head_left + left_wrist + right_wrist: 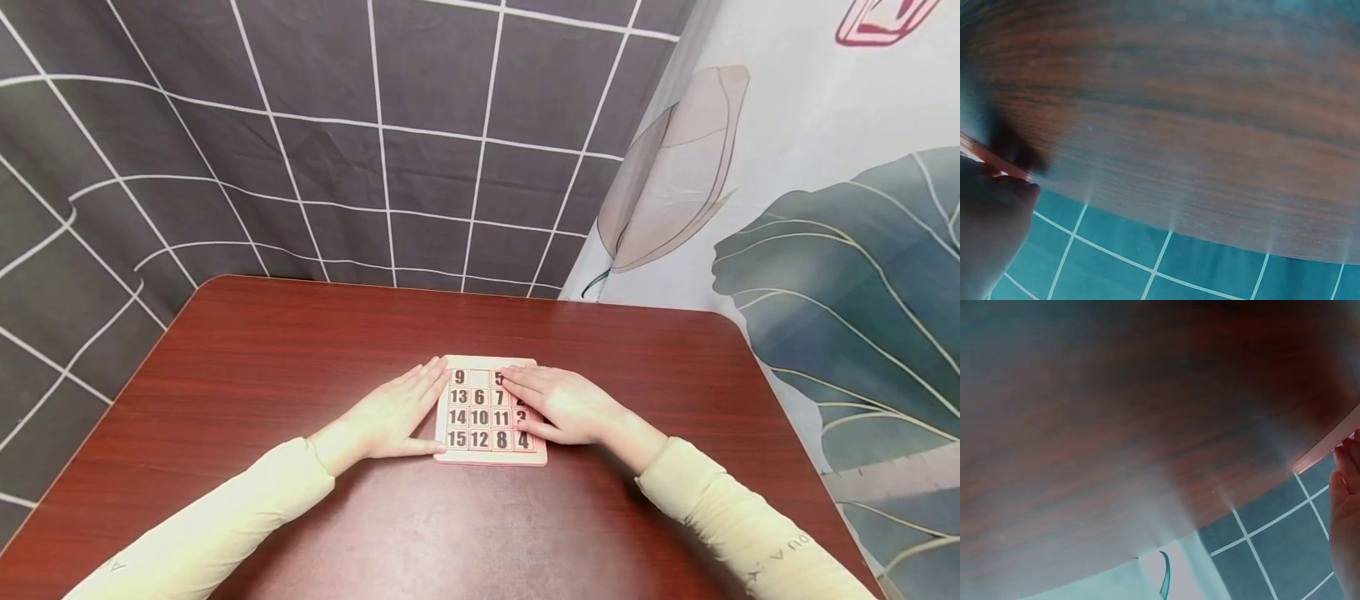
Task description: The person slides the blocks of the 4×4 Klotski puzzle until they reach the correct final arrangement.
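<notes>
A sliding number puzzle (491, 457) with a pale frame and black numerals lies flat on the table between both hands. Its gap is in the top row, just right of the 9 tile (459, 377). The left hand (386, 417) lies along the left side, straight fingertips at the upper left edge and thumb at the lower left corner. Over the right-hand columns rests the right hand (573, 406), fingers extended across the upper tiles and thumb near the 3 tile (521, 418). That hand hides the top right tile. Each wrist view catches only a sliver of the puzzle's side (997, 161).
The reddish-brown wooden table (300, 333) has rounded far corners. Behind it and to the left hangs a dark curtain with white grid lines (322, 92). A pale curtain with large leaf prints (847, 250) hangs along the right side.
</notes>
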Action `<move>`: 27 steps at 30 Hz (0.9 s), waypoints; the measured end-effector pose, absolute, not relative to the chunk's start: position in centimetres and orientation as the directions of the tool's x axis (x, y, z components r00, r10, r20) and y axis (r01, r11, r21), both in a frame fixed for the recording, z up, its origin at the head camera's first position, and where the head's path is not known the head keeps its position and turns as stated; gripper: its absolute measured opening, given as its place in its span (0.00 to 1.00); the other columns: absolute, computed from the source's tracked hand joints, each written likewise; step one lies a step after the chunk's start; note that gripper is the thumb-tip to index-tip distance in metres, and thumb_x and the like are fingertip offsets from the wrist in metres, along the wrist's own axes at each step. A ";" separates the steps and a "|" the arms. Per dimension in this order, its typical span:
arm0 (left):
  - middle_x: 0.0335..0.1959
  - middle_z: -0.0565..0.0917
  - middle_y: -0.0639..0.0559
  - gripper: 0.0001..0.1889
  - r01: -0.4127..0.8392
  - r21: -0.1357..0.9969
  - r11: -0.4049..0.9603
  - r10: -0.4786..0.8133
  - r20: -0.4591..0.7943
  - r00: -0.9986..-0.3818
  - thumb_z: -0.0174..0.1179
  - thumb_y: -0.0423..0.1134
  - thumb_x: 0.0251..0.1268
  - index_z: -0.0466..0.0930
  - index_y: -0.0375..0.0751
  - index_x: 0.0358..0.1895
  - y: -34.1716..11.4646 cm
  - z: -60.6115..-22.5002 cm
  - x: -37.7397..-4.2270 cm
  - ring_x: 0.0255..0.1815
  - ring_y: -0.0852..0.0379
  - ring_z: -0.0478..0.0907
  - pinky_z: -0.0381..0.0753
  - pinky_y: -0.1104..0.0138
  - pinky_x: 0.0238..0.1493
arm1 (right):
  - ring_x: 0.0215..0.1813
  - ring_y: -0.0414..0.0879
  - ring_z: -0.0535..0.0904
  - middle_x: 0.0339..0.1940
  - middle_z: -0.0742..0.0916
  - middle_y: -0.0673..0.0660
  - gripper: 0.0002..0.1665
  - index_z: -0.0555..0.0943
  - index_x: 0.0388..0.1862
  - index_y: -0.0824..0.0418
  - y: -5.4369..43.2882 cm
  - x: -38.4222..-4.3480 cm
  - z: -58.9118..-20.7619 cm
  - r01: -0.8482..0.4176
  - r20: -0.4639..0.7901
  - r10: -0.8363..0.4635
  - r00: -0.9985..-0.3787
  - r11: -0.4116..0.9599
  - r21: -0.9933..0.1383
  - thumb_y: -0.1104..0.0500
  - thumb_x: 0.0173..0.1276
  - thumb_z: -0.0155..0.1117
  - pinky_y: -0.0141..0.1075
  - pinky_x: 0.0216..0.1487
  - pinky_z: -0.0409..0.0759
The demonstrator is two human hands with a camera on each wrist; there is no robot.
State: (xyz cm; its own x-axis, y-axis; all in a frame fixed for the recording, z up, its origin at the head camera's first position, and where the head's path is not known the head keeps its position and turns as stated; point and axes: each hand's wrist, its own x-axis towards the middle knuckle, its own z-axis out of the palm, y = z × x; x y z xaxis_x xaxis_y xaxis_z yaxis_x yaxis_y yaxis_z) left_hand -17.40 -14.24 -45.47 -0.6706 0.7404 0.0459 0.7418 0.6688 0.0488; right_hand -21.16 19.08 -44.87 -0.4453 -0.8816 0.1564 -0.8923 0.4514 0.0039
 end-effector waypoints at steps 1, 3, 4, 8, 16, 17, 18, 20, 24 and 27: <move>0.85 0.57 0.28 0.57 0.742 0.048 0.669 0.740 0.045 -0.671 0.62 0.69 0.68 0.57 0.24 0.81 -14.2 -45.5 -17.4 0.87 0.36 0.57 0.62 0.52 0.86 | 0.78 0.52 0.77 0.76 0.81 0.58 0.36 0.78 0.74 0.62 19.0 -21.2 -44.9 -0.892 0.156 -0.881 -0.446 0.452 0.004 0.43 0.76 0.66 0.48 0.80 0.75; 0.85 0.57 0.28 0.57 0.741 0.048 0.670 0.739 0.044 -0.672 0.62 0.69 0.68 0.57 0.24 0.81 -14.2 -45.4 -17.4 0.87 0.36 0.57 0.62 0.52 0.86 | 0.78 0.51 0.77 0.76 0.81 0.58 0.37 0.78 0.75 0.62 18.7 -21.2 -44.9 -0.893 0.154 -0.883 -0.444 0.451 0.009 0.42 0.75 0.66 0.48 0.80 0.75; 0.85 0.57 0.28 0.57 0.740 0.047 0.671 0.739 0.043 -0.673 0.62 0.69 0.68 0.57 0.24 0.81 -14.2 -45.4 -17.4 0.87 0.36 0.57 0.62 0.52 0.87 | 0.78 0.51 0.77 0.76 0.81 0.58 0.37 0.78 0.75 0.62 18.6 -21.3 -44.9 -0.894 0.154 -0.884 -0.441 0.448 0.012 0.42 0.75 0.66 0.48 0.79 0.75; 0.85 0.57 0.28 0.57 0.739 0.050 0.672 0.738 0.041 -0.674 0.62 0.69 0.68 0.57 0.24 0.81 -14.2 -45.4 -17.4 0.87 0.36 0.57 0.62 0.52 0.87 | 0.77 0.51 0.78 0.76 0.82 0.59 0.38 0.78 0.74 0.63 17.5 -21.5 -44.9 -0.903 0.149 -0.894 -0.422 0.430 0.021 0.41 0.75 0.66 0.48 0.79 0.76; 0.85 0.57 0.28 0.56 0.736 0.055 0.675 0.736 0.027 -0.676 0.62 0.69 0.68 0.57 0.24 0.81 -14.2 -45.3 -17.3 0.87 0.36 0.56 0.61 0.52 0.87 | 0.78 0.52 0.77 0.75 0.82 0.59 0.36 0.79 0.73 0.63 16.1 -21.6 -44.8 -0.903 0.122 -0.898 -0.423 0.429 0.025 0.41 0.77 0.64 0.48 0.82 0.73; 0.85 0.57 0.28 0.56 0.736 0.056 0.675 0.736 0.027 -0.677 0.62 0.69 0.68 0.57 0.24 0.81 -14.2 -45.3 -17.3 0.87 0.36 0.56 0.61 0.52 0.87 | 0.78 0.52 0.77 0.76 0.81 0.59 0.37 0.78 0.74 0.63 16.1 -21.5 -44.8 -0.901 0.119 -0.896 -0.427 0.433 0.023 0.41 0.77 0.64 0.47 0.82 0.73; 0.85 0.57 0.28 0.56 0.736 0.057 0.675 0.735 0.028 -0.677 0.62 0.69 0.68 0.57 0.24 0.81 -14.2 -45.3 -17.3 0.87 0.36 0.56 0.61 0.52 0.87 | 0.78 0.52 0.77 0.76 0.81 0.59 0.37 0.78 0.74 0.63 16.1 -21.4 -44.7 -0.900 0.117 -0.896 -0.429 0.435 0.024 0.41 0.77 0.64 0.48 0.81 0.73; 0.85 0.57 0.28 0.56 0.736 0.060 0.675 0.735 0.031 -0.677 0.62 0.69 0.68 0.57 0.23 0.81 -14.2 -45.3 -17.3 0.87 0.36 0.56 0.61 0.52 0.87 | 0.78 0.52 0.77 0.76 0.81 0.59 0.38 0.77 0.75 0.63 16.4 -21.1 -44.5 -0.900 0.122 -0.895 -0.429 0.435 0.019 0.41 0.77 0.64 0.48 0.81 0.74; 0.85 0.57 0.28 0.57 0.737 0.059 0.674 0.736 0.037 -0.676 0.63 0.69 0.68 0.57 0.24 0.81 -14.2 -45.5 -17.4 0.87 0.36 0.56 0.62 0.52 0.87 | 0.78 0.52 0.77 0.77 0.80 0.60 0.39 0.76 0.76 0.64 17.7 -20.6 -44.3 -0.902 0.150 -0.893 -0.424 0.432 0.022 0.42 0.76 0.66 0.49 0.80 0.75; 0.85 0.57 0.28 0.57 0.736 0.058 0.674 0.736 0.035 -0.676 0.63 0.69 0.68 0.56 0.24 0.81 -14.2 -45.6 -17.4 0.87 0.36 0.56 0.61 0.52 0.87 | 0.78 0.53 0.77 0.77 0.80 0.60 0.39 0.76 0.76 0.64 19.0 -20.5 -44.4 -0.898 0.169 -0.888 -0.429 0.439 0.026 0.44 0.74 0.68 0.49 0.79 0.75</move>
State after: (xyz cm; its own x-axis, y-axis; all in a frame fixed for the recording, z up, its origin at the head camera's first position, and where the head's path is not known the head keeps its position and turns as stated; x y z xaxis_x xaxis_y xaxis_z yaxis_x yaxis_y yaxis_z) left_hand -17.42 -14.19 -45.57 -0.6764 0.7357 0.0352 0.7363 0.6742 0.0580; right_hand -20.47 18.99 -44.38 -0.4287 -0.8876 0.1685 -0.8982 0.4389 0.0265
